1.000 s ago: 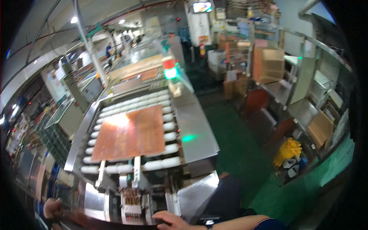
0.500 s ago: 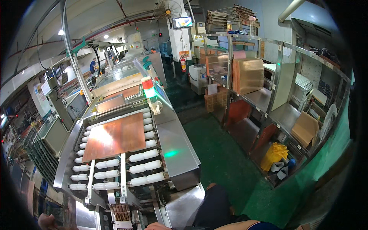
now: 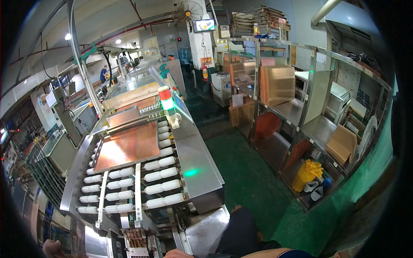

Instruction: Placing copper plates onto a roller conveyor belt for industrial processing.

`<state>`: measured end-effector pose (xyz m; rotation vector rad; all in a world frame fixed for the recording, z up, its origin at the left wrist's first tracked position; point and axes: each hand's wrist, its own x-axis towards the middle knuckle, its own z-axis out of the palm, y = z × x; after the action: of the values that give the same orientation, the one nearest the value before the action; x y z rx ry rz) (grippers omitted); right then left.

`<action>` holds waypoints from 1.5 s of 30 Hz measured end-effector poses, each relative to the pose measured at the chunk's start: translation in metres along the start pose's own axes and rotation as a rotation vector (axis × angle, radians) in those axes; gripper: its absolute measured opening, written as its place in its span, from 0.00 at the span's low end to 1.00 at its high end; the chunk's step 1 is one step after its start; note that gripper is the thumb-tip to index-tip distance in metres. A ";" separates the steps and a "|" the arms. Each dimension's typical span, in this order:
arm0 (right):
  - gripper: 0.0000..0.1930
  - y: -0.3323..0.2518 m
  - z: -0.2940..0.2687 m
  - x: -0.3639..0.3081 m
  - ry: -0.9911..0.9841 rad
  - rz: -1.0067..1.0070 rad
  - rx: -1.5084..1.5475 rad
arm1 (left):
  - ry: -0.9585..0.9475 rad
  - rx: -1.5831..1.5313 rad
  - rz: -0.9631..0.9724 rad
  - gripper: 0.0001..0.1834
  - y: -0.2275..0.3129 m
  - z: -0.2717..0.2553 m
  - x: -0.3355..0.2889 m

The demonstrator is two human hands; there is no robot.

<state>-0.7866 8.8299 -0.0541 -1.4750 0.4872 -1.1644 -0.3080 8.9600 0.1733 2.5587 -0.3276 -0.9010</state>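
Observation:
A flat copper sheet (image 3: 128, 147) lies on the white rollers (image 3: 162, 175) of a conveyor in front of me. At the lower left edge, my left hand (image 3: 52, 248) shows only in part, dim and apart from the sheet; its fingers are hard to make out. My right hand (image 3: 177, 253) is cut off by the bottom edge, close to the metal frame at the conveyor's near end. Whether it holds anything is hidden. Two pale guide strips (image 3: 137, 195) run lengthwise between the rollers. Neither hand touches the copper sheet.
A signal lamp (image 3: 165, 101) glowing green stands on the conveyor's steel side cover (image 3: 195, 159). To the right, a metal rack (image 3: 301, 109) holds stacked copper-coloured panels (image 3: 279, 86), a cardboard box (image 3: 343, 144) and yellow gloves (image 3: 308, 174). Green floor (image 3: 245, 180) lies between rack and conveyor.
The copper sheet has travelled farther away along the rollers, baring more of them at the near end. Both hands look unmoved.

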 end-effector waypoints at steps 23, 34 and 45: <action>0.06 0.006 -0.032 0.018 -0.246 -0.221 -0.198 | 0.033 -0.075 0.140 0.19 -0.028 -0.013 0.027; 0.05 0.008 -0.034 0.013 -0.242 -0.368 -0.377 | 0.030 -0.103 0.174 0.19 -0.041 -0.015 0.039; 0.04 0.004 -0.041 0.016 -0.288 -0.318 -0.387 | 0.032 -0.100 0.207 0.19 -0.039 -0.021 0.046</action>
<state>-0.8141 8.7950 -0.0570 -2.0785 0.2924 -1.1129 -0.2561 8.9854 0.1460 2.3930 -0.5141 -0.7786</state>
